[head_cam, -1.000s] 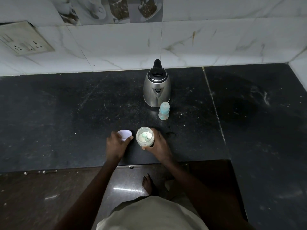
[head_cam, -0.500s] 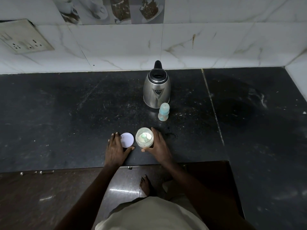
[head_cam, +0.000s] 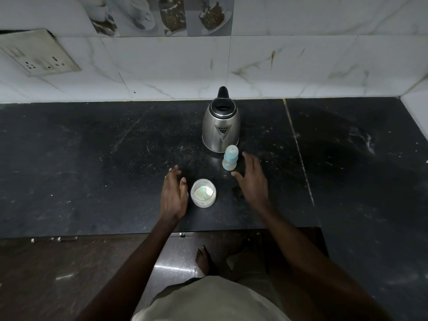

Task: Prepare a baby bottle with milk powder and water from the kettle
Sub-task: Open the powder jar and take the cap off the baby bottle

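Black polished stone forms the desk (head_cam: 97, 163), which runs back to a white marble-patterned tiled wall (head_cam: 162, 72) carrying a grey socket plate (head_cam: 39, 54) at upper left. Item 1: the round clear jar of white milk powder (head_cam: 203, 193) stands uncapped near the front edge, with a pale green scoop lying in the powder. Item 2: my left hand (head_cam: 172, 195) sits just beside the jar on its left, fingers (head_cam: 173, 172) spread and extended, gripping nothing; a sliver of white shows under its thumb side, too hidden to identify. Item 3: my right hand (head_cam: 253, 181) is raised over the desk to the right of the jar, fingers splayed wide and empty, close to but not touching the small clear baby bottle with a pale blue cap (head_cam: 230, 158). Item 4: the bottle stands upright directly in front of the stainless steel electric kettle with black lid and handle (head_cam: 221, 126), its spout facing me.
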The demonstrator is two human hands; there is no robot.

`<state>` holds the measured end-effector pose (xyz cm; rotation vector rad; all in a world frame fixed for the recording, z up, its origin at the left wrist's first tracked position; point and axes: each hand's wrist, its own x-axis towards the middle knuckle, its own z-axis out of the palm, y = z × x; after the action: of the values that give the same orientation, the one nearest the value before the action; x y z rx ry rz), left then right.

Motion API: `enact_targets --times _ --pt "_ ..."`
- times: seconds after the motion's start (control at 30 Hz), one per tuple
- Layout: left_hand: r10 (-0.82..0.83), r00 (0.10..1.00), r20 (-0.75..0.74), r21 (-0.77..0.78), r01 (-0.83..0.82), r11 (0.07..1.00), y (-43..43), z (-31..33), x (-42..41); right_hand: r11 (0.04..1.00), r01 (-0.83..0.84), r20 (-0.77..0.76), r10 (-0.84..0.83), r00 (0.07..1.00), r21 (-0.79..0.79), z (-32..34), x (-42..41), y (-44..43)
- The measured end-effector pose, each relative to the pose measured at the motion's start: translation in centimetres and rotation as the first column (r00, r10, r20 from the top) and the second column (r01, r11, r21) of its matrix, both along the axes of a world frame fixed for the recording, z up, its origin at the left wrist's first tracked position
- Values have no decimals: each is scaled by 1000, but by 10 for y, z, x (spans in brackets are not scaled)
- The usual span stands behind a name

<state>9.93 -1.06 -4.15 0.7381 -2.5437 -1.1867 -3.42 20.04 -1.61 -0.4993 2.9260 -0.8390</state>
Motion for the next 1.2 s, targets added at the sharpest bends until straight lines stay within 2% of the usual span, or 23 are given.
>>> enact_targets --times 0.1,0.23,0.5,0.8,1.0,1.2 --pt "-40 998 -54 -2 40 999 14 7 -16 999 20 90 -17 996 -28 10 -29 -10" --pt "-117 988 -101 -29 115 993 33 16 -33 996 -83 185 84 979 -11 15 -47 -25" --pt "-249 966 -61 -121 241 963 62 27 -60 993 -122 196 119 973 0 15 -52 -30" --pt "-299 954 -15 36 299 954 110 21 -65 994 -101 208 90 974 41 4 -18 3" --pt "-338 939 63 52 335 941 132 10 -57 989 -124 156 110 982 85 0 7 20" --pt "-303 952 54 123 294 948 138 7 -59 992 -68 131 53 990 111 2 19 27"
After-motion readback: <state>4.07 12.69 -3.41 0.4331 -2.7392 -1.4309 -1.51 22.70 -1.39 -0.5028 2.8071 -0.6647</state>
